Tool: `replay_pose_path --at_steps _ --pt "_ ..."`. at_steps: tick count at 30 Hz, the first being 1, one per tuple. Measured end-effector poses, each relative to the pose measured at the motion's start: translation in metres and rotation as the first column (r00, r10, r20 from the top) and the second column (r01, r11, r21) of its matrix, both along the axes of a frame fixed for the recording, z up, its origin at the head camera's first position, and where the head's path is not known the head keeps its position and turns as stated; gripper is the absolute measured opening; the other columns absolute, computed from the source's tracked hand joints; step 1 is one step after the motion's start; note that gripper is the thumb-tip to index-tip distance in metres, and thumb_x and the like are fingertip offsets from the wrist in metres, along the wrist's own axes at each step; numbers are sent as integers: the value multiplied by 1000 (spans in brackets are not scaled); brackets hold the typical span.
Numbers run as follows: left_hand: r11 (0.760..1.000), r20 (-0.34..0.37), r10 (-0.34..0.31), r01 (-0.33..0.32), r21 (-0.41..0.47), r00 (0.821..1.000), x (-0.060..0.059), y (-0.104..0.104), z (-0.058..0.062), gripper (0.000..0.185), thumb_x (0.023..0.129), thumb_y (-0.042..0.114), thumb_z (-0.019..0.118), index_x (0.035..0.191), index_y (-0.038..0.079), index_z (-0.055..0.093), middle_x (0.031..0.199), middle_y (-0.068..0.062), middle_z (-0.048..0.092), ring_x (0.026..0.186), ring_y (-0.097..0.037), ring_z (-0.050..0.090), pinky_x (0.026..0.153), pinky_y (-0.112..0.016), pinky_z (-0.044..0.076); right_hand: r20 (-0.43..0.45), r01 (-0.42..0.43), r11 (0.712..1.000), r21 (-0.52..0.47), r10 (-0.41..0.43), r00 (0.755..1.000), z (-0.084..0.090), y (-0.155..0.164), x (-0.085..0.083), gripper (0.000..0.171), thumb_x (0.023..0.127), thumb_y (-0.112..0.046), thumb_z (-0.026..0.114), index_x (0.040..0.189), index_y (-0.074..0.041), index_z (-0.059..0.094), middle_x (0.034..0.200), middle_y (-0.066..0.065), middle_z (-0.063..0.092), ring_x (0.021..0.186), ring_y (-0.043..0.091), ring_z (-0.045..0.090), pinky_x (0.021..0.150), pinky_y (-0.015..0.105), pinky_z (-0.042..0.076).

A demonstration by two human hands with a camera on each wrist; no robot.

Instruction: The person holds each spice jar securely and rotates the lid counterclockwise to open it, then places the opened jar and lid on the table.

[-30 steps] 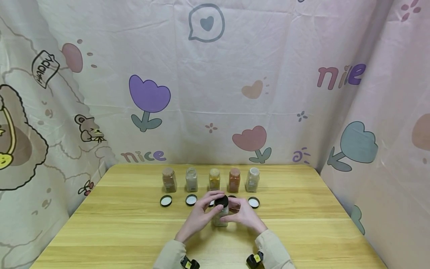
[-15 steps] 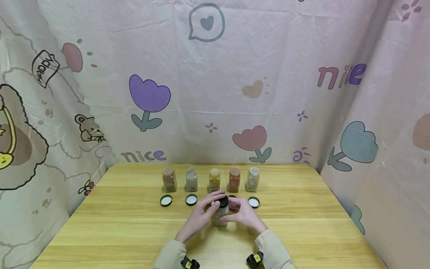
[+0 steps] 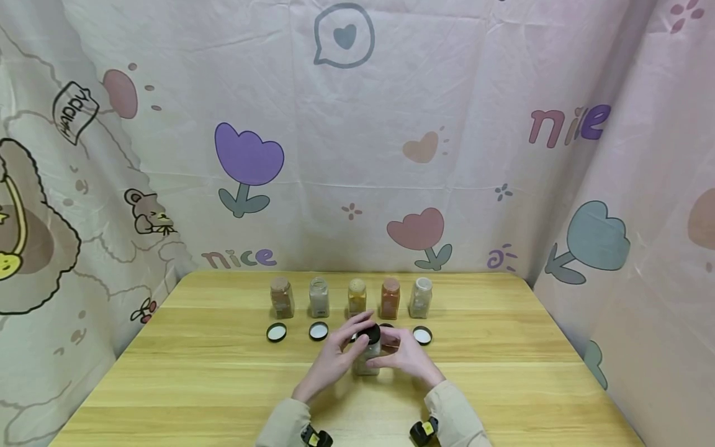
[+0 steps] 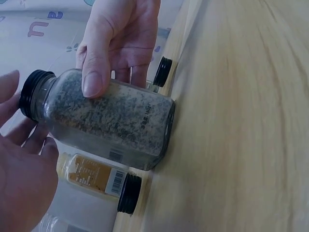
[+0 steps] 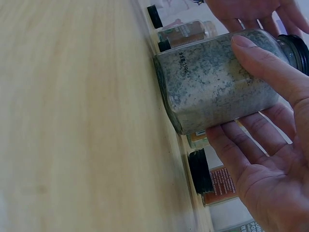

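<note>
A clear glass spice jar (image 3: 367,362) filled with grey-green flakes stands upright on the table, its black lid (image 3: 368,334) on top. My left hand (image 3: 329,357) has its thumb and fingers around that lid. Lower down, my right hand (image 3: 409,360) grips the jar's body, its thumb across the near face and its fingers behind. The left wrist view shows the flakes (image 4: 106,116) through the glass and the ribbed lid edge (image 4: 33,94) between the left thumb and fingers. Printed dark characters show near the jar's base in the right wrist view.
Behind stands a row of several lidless spice jars: brown (image 3: 282,299), pale (image 3: 319,299), yellow (image 3: 357,299), red (image 3: 390,299) and whitish (image 3: 421,299). Black lids lie before them, such as the far left lid (image 3: 276,333) and far right lid (image 3: 422,336). A patterned curtain (image 3: 346,236) borders the table.
My left fingers and thumb shift around the lid, the thumb rising and then lowering again. The jar stays in place, and the right hand keeps its grip.
</note>
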State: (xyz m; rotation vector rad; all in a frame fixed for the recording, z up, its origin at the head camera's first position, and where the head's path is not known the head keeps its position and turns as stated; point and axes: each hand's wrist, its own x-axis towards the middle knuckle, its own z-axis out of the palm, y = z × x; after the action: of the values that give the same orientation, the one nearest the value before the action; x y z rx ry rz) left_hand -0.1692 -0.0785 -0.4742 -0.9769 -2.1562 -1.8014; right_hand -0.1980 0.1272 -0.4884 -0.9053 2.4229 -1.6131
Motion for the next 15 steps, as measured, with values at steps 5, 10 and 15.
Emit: replay_pose_path --at_steps 5,10,15 --pt "999 -3 -51 51 -12 999 0 -4 1 37 102 6 57 138 2 58 156 -24 43 146 -38 39 117 -18 36 10 1 1000 2 -1 1000 0 0 0 57 78 -21 87 130 -11 66 124 11 73 109 12 71 94 20 55" --pt "1000 -44 -13 13 -4 999 -3 -3 -1 34 100 5 60 133 0 61 149 -20 53 140 -34 49 116 -23 41 7 2 1000 2 -2 1000 -1 0 0 56 78 -20 88 129 -11 67 123 10 73 108 9 70 94 20 55" --pt "999 -56 39 -39 11 998 -5 -2 -5 34 96 6 66 130 1 64 137 -20 60 130 -25 58 114 -29 47 0 5 1000 4 -5 1000 -1 0 -1 54 77 -20 88 127 -10 68 121 10 74 106 6 70 92 19 56"
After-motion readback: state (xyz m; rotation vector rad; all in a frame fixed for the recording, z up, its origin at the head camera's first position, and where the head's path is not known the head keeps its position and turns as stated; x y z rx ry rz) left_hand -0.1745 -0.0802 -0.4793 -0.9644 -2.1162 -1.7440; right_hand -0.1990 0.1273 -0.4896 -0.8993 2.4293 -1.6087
